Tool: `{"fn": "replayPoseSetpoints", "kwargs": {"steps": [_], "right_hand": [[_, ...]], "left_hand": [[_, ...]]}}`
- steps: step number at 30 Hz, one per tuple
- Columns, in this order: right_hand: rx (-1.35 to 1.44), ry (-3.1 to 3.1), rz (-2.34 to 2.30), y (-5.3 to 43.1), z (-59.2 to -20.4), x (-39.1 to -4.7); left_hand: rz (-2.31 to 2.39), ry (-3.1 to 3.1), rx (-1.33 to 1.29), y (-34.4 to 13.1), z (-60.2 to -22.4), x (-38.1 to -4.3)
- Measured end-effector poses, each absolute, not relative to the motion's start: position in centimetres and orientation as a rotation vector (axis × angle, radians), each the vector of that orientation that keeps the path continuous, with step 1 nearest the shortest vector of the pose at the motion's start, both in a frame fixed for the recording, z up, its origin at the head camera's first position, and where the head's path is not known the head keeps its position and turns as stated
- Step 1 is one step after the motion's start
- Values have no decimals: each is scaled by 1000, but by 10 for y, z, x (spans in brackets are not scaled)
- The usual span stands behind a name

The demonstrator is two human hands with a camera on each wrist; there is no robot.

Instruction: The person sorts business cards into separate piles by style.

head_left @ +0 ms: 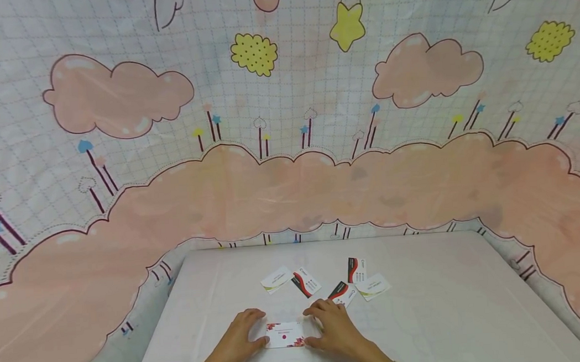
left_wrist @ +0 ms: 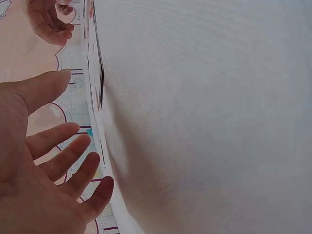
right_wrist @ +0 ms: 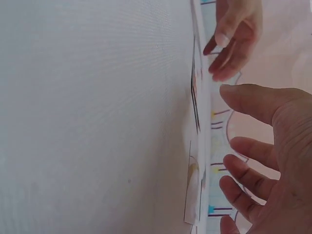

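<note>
A white card [head_left: 284, 335] with red floral corners and a red dot lies on the table in front of me in the head view. My left hand [head_left: 239, 336] is at its left side, the thumb tip by the card's edge, fingers spread. On the opposite side my right hand [head_left: 335, 329] mirrors it, thumb by the right edge. Both wrist views show loosely spread fingers with nothing gripped: the left hand [left_wrist: 48, 161] and the right hand [right_wrist: 268, 161]. Whether the thumbs touch the card, I cannot tell.
Several other cards lie beyond the hands: a white-and-green card [head_left: 276, 280], a black-red-white card [head_left: 306, 282], a similar card [head_left: 357, 270], another [head_left: 344, 293] partly behind the right hand, and a second white-and-green card [head_left: 373, 287]. A patterned curtain [head_left: 291, 195] hangs behind the white table [head_left: 452, 304].
</note>
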State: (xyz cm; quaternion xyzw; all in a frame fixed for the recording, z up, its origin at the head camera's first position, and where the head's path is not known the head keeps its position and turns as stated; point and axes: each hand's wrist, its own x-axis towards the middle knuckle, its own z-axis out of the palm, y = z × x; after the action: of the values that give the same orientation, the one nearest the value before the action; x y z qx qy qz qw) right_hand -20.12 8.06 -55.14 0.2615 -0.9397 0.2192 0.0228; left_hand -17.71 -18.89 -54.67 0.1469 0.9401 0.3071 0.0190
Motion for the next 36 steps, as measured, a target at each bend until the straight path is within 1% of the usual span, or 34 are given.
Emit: {"fn": "replayPoseSetpoints", "kwargs": {"steps": [9, 15, 22, 28, 36], "right_hand": [[786, -2840, 721, 87, -546, -198], [775, -2773, 754, 93, -543, -196], [684, -2807, 818, 101, -539, -196], [654, -2775, 846, 107, -535, -202], [647, -2687, 947, 110, -526, -220]], "left_hand": [[988, 2913, 422, -186, -541, -177], [1003, 2963, 478, -182, -534, -181], [1027, 3005, 506, -175, -528, -187], [1042, 3079, 462, -171, -525, -196], [1094, 3113, 330, -165, -526, -209]]}}
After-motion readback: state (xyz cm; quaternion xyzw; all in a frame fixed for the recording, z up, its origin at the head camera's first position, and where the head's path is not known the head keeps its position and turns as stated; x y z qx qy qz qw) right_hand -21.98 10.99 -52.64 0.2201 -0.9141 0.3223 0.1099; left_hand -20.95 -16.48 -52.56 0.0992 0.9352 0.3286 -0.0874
